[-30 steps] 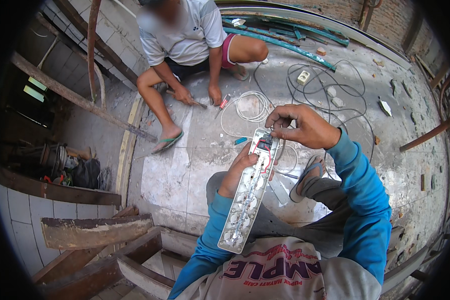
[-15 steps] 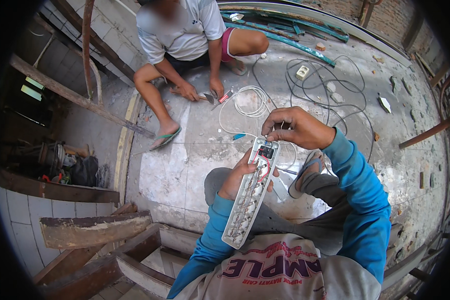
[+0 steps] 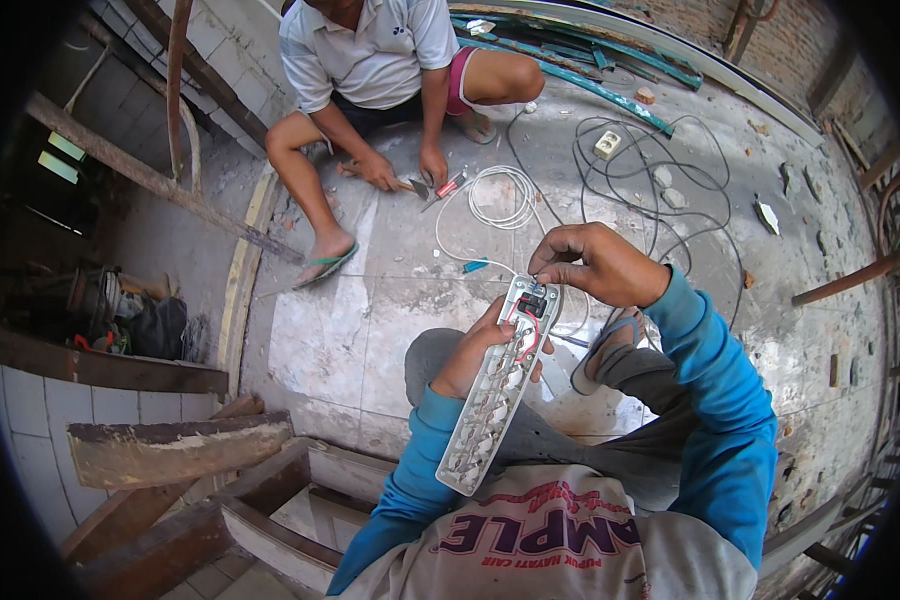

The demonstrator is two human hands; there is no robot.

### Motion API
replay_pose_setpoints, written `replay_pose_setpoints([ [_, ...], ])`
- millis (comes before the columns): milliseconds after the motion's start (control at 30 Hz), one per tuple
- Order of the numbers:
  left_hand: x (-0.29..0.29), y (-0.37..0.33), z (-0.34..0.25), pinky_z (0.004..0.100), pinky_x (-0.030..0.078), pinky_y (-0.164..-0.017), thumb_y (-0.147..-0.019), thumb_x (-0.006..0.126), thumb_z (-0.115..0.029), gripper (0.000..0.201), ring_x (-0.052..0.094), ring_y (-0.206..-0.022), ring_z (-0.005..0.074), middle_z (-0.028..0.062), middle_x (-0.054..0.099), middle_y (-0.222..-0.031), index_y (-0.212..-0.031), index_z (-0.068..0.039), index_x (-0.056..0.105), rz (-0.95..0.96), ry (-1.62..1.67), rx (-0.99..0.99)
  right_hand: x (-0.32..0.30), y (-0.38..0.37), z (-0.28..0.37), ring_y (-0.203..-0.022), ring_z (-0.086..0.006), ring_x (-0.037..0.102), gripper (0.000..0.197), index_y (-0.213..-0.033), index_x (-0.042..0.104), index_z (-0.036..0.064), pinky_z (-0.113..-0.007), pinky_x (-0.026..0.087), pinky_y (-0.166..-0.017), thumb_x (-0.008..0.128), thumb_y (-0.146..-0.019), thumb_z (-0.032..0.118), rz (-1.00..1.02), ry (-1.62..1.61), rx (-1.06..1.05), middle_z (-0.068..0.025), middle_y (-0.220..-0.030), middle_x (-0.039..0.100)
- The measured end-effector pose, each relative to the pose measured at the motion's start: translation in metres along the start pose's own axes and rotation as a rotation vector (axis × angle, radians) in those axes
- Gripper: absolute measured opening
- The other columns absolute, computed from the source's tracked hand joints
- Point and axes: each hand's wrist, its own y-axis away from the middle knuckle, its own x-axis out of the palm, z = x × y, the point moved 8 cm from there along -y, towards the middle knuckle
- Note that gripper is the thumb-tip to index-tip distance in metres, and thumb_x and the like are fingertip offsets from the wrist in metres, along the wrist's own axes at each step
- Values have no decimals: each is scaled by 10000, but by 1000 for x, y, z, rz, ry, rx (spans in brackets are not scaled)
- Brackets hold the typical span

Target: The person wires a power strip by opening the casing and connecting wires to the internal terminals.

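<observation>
My left hand point(image 3: 477, 352) wraps round a long white power strip point(image 3: 485, 415) with its back cover off. Metal contact strips, a red wire point(image 3: 536, 335) and a black switch point(image 3: 532, 304) show inside it. The strip slants up and away from me. At its far end my right hand point(image 3: 602, 265) is closed in a pinch, its fingertips on what looks like a thin wire; the tip is mostly hidden. A white cable point(image 3: 502, 197) runs from that end to a coil on the floor. A small blue object point(image 3: 475, 265) lies beside the cable.
Opposite me squats a person point(image 3: 370, 70) holding a hammer point(image 3: 412, 186), near a red-handled tool point(image 3: 452, 185). A black cable point(image 3: 660, 210) with a white socket point(image 3: 606, 145) sprawls at far right. Wooden frames point(image 3: 180, 450) stand at left; green metal bars point(image 3: 590, 85) lie behind.
My right hand's fingertips have come slightly lower and closer to the strip's far end. My left hand keeps its hold on the strip. The whole view has shifted a little.
</observation>
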Motion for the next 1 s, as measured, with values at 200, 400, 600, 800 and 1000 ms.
replay_pose_setpoints([
  [200, 1, 0, 6, 405, 586, -712, -917, 520, -223, 565, 678, -887, 292, 243, 618, -1100, -1413, -47, 317, 11, 18, -17, 6, 1, -2, -919, -297, 669, 158, -977, 687, 0, -377, 510, -835, 688, -885, 128, 49, 10, -57, -144, -950, 688],
  [400, -7, -1, 8, 379, 586, -711, -939, 498, -178, 562, 688, -860, 264, 241, 638, -1093, -1446, -46, 293, -13, -72, -38, 9, 0, 7, -907, -333, 668, 157, -963, 695, -1, -396, 513, -818, 684, -878, 131, 52, 96, -91, -166, -944, 687],
  [600, 0, -2, 6, 353, 571, -715, -931, 497, -227, 627, 695, -811, 269, 257, 641, -1082, -1483, -44, 261, -139, -226, -15, 14, 1, -11, -873, -353, 672, 170, -967, 696, -5, -404, 519, -786, 683, -857, 124, 33, 114, -2, -185, -912, 690],
  [800, -11, -9, 6, 275, 513, -676, -987, 544, -211, 391, 644, -770, 134, 129, 655, -989, -1315, -22, 445, -264, -313, 58, 20, 1, -12, -840, -305, 669, 143, -965, 698, -4, -380, 524, -769, 694, -847, 76, 67, 131, -4, -154, -901, 683],
  [1000, -23, -16, 6, 218, 407, -592, -979, 612, -205, 211, 523, -698, 15, 7, 631, -830, -1083, -27, 569, -426, -517, 198, 28, 2, -9, -837, -303, 674, 151, -947, 704, -3, -378, 527, -772, 716, -812, 64, 9, 231, 1, -153, -884, 684],
])
